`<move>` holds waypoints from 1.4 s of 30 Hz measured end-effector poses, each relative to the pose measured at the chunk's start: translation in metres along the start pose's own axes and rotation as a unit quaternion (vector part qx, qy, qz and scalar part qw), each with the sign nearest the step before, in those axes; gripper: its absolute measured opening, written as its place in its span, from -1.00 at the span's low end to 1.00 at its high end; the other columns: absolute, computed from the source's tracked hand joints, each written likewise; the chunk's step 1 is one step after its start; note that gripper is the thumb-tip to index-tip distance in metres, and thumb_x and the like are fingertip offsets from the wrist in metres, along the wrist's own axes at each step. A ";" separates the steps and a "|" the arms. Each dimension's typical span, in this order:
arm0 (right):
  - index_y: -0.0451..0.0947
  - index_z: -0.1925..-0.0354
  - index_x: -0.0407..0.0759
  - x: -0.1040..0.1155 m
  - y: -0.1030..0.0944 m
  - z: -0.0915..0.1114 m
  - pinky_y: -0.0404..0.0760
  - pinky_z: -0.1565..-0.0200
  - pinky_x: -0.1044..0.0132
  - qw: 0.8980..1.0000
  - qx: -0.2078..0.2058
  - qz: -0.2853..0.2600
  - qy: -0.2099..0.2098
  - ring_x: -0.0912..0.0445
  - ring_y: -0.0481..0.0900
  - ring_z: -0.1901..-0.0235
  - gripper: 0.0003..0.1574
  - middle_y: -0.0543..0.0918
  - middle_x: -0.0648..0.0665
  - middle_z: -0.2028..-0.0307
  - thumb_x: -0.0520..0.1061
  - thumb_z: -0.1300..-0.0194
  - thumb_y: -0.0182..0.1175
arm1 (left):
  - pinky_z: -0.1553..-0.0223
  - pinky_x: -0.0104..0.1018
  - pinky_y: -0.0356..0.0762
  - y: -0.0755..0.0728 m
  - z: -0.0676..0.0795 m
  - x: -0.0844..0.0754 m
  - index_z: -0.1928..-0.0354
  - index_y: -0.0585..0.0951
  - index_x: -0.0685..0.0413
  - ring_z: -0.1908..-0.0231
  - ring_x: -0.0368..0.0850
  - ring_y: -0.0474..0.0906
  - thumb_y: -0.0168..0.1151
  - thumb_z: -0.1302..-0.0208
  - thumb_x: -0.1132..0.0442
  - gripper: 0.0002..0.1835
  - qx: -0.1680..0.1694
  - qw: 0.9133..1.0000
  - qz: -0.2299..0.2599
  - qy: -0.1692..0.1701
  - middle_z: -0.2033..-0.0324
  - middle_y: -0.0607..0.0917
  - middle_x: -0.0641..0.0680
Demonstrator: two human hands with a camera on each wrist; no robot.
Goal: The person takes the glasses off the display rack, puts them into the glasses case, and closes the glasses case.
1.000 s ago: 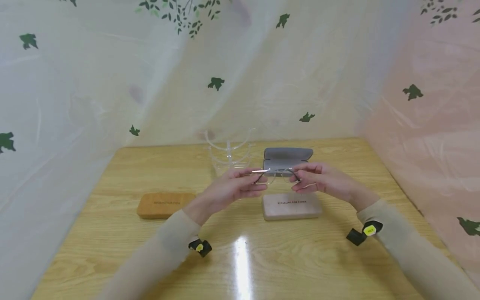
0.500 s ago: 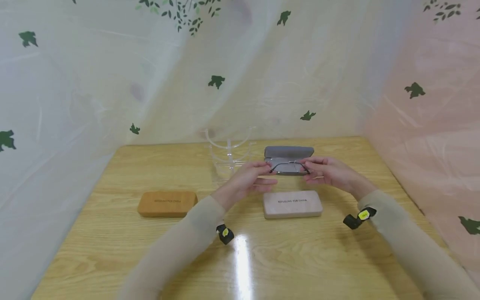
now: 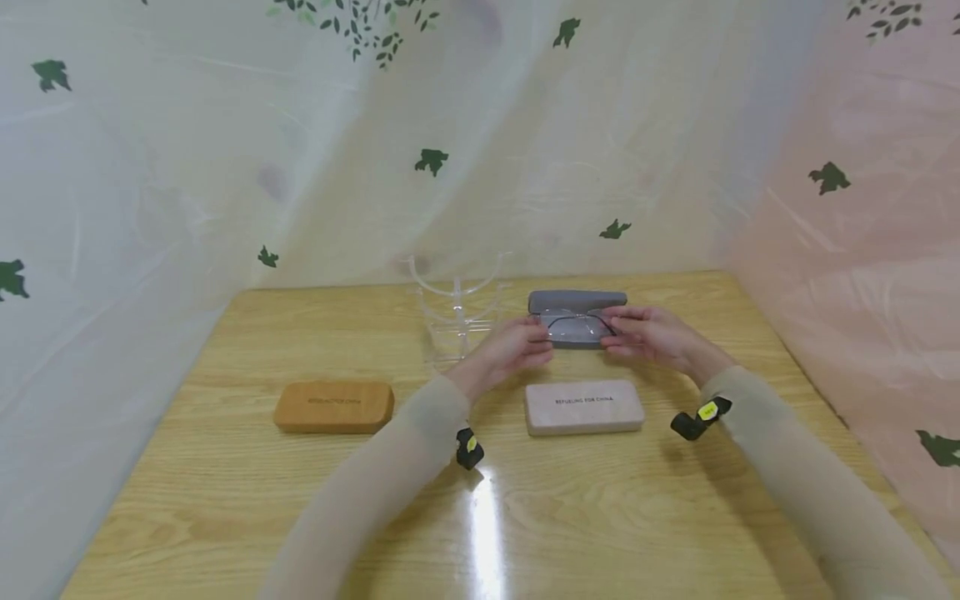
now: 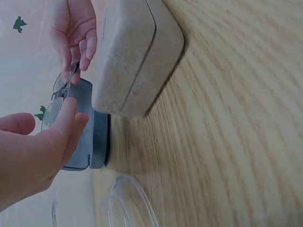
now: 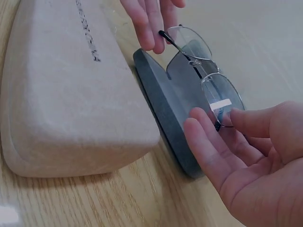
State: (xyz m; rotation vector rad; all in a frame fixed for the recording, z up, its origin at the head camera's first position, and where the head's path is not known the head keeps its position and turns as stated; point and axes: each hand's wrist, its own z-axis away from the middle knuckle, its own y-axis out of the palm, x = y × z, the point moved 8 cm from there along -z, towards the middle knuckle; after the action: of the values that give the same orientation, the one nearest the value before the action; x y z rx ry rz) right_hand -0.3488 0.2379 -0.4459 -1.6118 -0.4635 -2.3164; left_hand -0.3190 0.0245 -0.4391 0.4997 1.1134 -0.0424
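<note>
A pair of thin metal-rimmed eyeglasses (image 3: pixel 576 316) is held between both hands, low over an open grey glasses case (image 3: pixel 577 342). My left hand (image 3: pixel 513 346) is at the left end of the frame, its thumb and fingers on either side in the left wrist view. At the other end, my right hand (image 3: pixel 651 335) grips the eyeglasses, with its thumb by a lens (image 5: pixel 223 97) in the right wrist view. The dark temples are folded behind the lenses. The case's lid stands raised at the back.
A closed pale pink glasses case (image 3: pixel 585 408) lies in front of the grey one. An orange case (image 3: pixel 333 408) lies to the left. Behind my left hand stands a clear plastic display stand (image 3: pixel 459 312). Patterned sheeting (image 3: pixel 337 167) surrounds the wooden table (image 3: pixel 585 517).
Both hands have carried the eyeglasses forward, slightly right and down, from in front of the grey case to over its inside. The other cases and the stand stay where they were.
</note>
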 end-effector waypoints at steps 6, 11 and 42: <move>0.13 -0.47 -0.48 -0.003 -0.009 -0.007 0.64 -0.11 0.04 1.000 -0.030 -0.006 -0.003 0.01 0.74 0.08 -0.34 0.67 -0.11 -0.01 -0.25 -0.56 0.06 | -0.25 -0.08 0.53 -0.007 -0.010 -0.001 -0.53 0.09 0.37 -0.31 0.30 0.40 0.03 -0.52 0.41 -0.37 -0.020 0.999 -0.027 -0.012 -0.32 0.40 0.43; 0.13 -0.48 -0.46 -0.009 -0.013 -0.009 0.69 -0.06 0.09 0.999 -0.052 0.001 0.008 0.07 0.75 0.20 -0.31 0.69 -0.07 0.06 -0.24 -0.55 0.09 | -0.26 -0.08 0.52 -0.007 -0.014 0.000 -0.53 0.08 0.36 -0.32 0.29 0.39 0.03 -0.52 0.39 -0.35 -0.023 0.999 -0.040 -0.022 -0.35 0.38 0.39; 0.15 -0.46 -0.50 -0.010 -0.024 -0.019 0.76 0.13 0.19 0.986 -0.080 0.148 -0.006 0.16 0.70 0.38 -0.34 0.66 -0.25 -0.11 -0.23 -0.57 0.06 | -0.24 0.03 0.53 -0.010 -0.013 0.007 -0.51 0.20 0.30 -0.28 0.27 0.45 0.17 -0.47 0.29 -0.34 -0.031 0.995 -0.085 -0.030 -0.36 0.42 0.31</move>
State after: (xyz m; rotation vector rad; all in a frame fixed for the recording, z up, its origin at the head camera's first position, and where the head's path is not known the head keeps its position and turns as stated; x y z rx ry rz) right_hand -0.3709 0.2523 -0.4640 -1.6380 -0.0348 -2.1648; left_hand -0.3293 0.0220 -0.4537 0.3457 1.0934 -0.1695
